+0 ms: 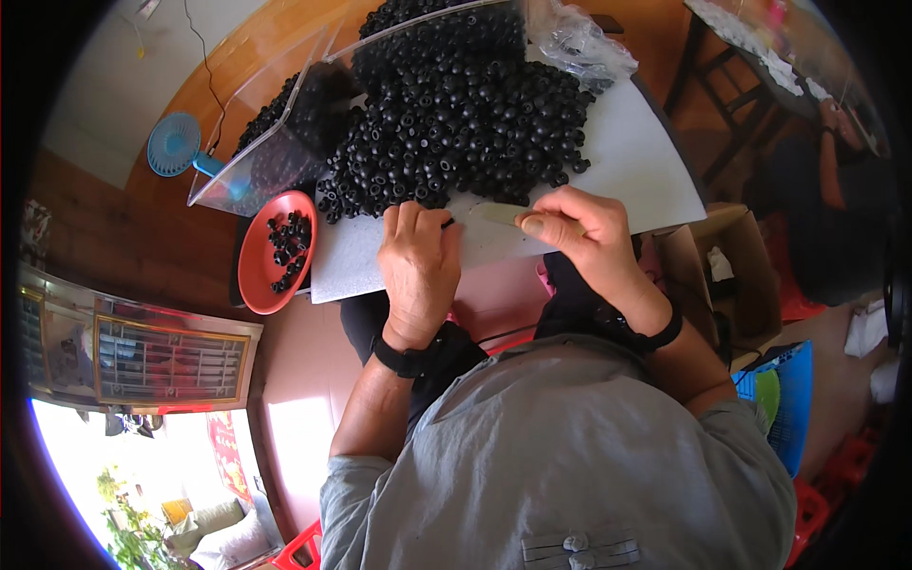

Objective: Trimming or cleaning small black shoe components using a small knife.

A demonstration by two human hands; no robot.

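Daylight scene, well exposed at centre. Strongest light is at lower left: a blown-out bright patch, clipped to white with a blue fringe along the rim. The white board (627, 161) is evenly lit and reads clean. The pile of black parts (456, 104) has small specular highlights; detail holds at the centre. The clear plastic sheet (285, 123) at far left shows soft reflections, and the crumpled clear bag (579, 43) at the far edge shows glare. Soft shadow under both hands on the board. Heavy fisheye: black vignette in all corners, straight edges bowed. Right side is dimmer and softer. Slight overall softness, no obvious motion blur.
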